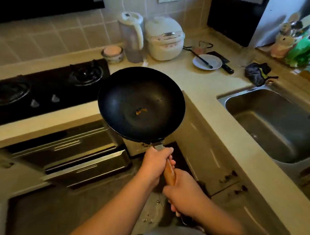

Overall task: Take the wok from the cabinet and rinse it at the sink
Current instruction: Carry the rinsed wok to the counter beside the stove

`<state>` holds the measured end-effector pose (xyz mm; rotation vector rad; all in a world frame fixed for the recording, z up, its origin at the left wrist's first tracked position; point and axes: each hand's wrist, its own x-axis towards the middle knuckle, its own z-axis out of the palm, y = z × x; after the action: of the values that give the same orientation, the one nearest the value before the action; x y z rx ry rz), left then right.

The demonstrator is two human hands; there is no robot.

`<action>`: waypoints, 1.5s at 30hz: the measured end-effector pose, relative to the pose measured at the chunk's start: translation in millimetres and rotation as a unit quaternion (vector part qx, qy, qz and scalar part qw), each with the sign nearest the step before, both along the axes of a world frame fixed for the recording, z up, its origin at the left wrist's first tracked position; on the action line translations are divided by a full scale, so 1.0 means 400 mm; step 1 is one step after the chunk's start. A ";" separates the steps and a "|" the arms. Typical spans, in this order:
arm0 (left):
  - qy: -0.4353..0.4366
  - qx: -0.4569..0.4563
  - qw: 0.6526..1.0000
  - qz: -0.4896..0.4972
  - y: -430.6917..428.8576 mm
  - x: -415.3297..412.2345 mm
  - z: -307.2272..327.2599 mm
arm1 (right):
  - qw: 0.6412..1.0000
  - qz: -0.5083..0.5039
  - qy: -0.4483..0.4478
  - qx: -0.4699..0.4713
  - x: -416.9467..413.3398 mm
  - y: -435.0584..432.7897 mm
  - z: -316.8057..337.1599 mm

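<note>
A black wok [141, 103] with a wooden handle hangs in the air over the inner corner of the counter, its bowl facing up and a small orange speck at the bottom. My left hand [156, 162] grips the handle close to the metal neck. My right hand [183, 193] grips the handle's lower end. The steel sink [269, 125] lies to the right, set in the counter, and its basin holds nothing. The open cabinet [177, 152] is dark below the wok, with its door [207, 147] swung out to the right.
A black gas hob [46, 89] sits on the left. At the back stand a kettle [133, 37], a rice cooker [164, 38], a small bowl [112, 53], a white plate [207, 62], a knife [226, 67] and a dark cloth [257, 73]. Pulled-out drawers [86, 157] are at the lower left.
</note>
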<state>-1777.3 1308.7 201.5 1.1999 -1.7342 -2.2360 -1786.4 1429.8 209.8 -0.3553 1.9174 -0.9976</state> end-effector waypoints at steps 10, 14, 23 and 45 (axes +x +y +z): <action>-0.017 0.044 0.985 0.163 -0.245 0.411 -0.026 | 0.990 0.142 -0.001 0.006 0.334 -0.257 -0.009; -0.016 0.054 0.971 0.230 -0.326 0.557 -0.018 | 0.979 0.202 0.001 0.023 0.449 -0.359 -0.007; 0.004 0.062 0.928 0.366 -0.487 0.769 -0.043 | 0.937 0.350 0.002 0.001 0.580 -0.560 0.000; 0.040 0.016 0.853 0.520 -1.074 0.825 -0.003 | 0.858 0.512 0.019 -0.034 0.570 -1.240 -0.004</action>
<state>-1447.2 879.1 200.3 1.4953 -0.6649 -1.5692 -1558.5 933.8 208.3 -1.2750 1.3763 -0.3193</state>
